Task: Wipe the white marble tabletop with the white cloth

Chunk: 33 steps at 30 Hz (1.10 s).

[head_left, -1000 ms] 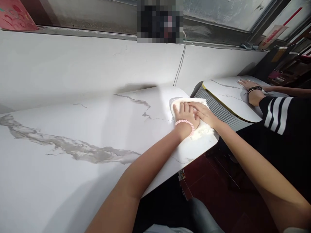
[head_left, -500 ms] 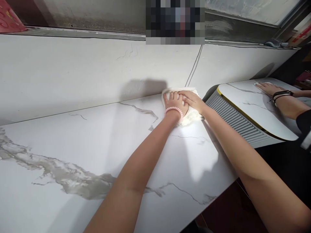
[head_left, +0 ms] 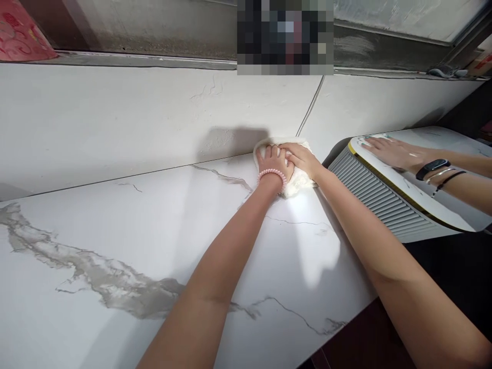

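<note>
A cream-white fluffy cloth (head_left: pixel 302 183) lies bunched on the white marble-patterned tabletop (head_left: pixel 161 230), against the wall side near the table's right end. My left hand (head_left: pixel 272 160) presses down on the cloth with its fingers spread; a pink beaded bracelet circles the wrist. My right hand (head_left: pixel 303 160) rests flat on the cloth beside it, its fingertips reaching the left hand. Both palms are hidden.
To the right stands a second marble-topped table (head_left: pixel 453 138) with a gold edge and ribbed side (head_left: pixel 378 197). Another person's hand (head_left: pixel 400 154), wearing a dark wristband, lies flat on it. Thin cables (head_left: pixel 310 107) run down the white wall (head_left: pixel 126 113); a red object (head_left: pixel 25 33) sits on the ledge.
The other person's hand has slid left, to the near end of the second table. My hands and the cloth stay almost in place, while the view has shifted slightly.
</note>
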### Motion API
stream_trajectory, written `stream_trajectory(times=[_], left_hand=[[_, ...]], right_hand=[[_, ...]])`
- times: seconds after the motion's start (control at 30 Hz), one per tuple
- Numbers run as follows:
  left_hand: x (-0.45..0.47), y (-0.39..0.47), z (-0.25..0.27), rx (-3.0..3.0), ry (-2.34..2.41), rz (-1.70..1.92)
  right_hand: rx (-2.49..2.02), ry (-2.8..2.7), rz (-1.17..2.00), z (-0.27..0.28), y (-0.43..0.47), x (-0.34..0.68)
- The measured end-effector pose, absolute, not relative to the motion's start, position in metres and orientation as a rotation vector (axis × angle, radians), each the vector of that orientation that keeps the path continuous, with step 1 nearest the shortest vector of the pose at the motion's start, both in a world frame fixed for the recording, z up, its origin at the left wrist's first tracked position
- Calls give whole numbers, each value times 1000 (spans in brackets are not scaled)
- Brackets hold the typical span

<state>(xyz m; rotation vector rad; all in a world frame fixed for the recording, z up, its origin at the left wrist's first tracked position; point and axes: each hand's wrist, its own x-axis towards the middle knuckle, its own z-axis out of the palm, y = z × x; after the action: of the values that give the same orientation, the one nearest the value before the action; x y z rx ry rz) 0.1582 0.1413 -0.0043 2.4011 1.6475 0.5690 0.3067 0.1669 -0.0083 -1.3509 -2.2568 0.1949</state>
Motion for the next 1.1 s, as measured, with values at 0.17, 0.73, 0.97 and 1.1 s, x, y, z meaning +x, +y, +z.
stream_trajectory(times=[0.17, 0.73, 0.97, 1.1], left_hand=[[149, 116, -1, 2399, 1693, 462], [138, -58, 2, 2607, 1483, 421], [118, -84, -1, 2659, 1408, 382], [103, -92, 1, 2641, 1396, 359]], right_hand=[[-1318, -2275, 183, -9, 145, 298], [-1346, -2264, 178, -1, -56, 295], [-1395, -2269, 160, 0, -90, 274], [-1407, -2262, 157, 1, -99, 258]])
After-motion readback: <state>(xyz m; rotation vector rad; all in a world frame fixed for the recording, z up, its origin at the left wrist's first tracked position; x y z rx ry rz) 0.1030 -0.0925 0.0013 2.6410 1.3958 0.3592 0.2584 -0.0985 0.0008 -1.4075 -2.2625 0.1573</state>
